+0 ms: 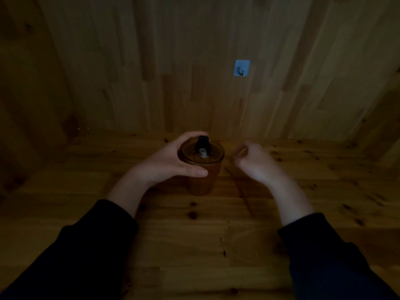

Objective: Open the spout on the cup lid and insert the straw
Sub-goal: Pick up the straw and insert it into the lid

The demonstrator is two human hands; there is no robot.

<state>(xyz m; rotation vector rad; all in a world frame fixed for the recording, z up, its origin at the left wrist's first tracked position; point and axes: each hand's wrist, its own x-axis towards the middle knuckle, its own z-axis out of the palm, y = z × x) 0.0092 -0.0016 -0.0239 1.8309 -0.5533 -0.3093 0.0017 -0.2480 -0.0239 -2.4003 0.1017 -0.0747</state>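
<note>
On the worktop, centre: I see an amber cup [200, 180] standing upright on the wooden worktop [194, 245], close to the wood-panelled wall [173, 61].
Lid: the cup lid [202, 153] sits on the cup; a black flap [202, 142] stands raised at its far side, and a small white spout [202, 153] shows just in front of it, near the lid's middle.
Left hand: my left hand [173, 161] wraps the upper part of the cup from the left; its fingers [192, 135] curl round the far rim and the thumb [194, 171] presses the near side just under the lid, so the grip is closed on the cup.
Right hand: my right hand [253, 161] sits just right of the cup, apart from it, with its fingers [240, 151] curled loosely inward; the light is too dim for me to say whether they pinch anything.
Straw: a thin dark line [240, 189] runs across the worktop right of the cup, below the right hand; I cannot tell whether it is the straw.
Sleeves: dark sleeves [86, 252] cover both forearms up to the wrists.
Wall: a blue square adhesive hook [242, 68] is stuck to the panelling, above and right of the cup.
</note>
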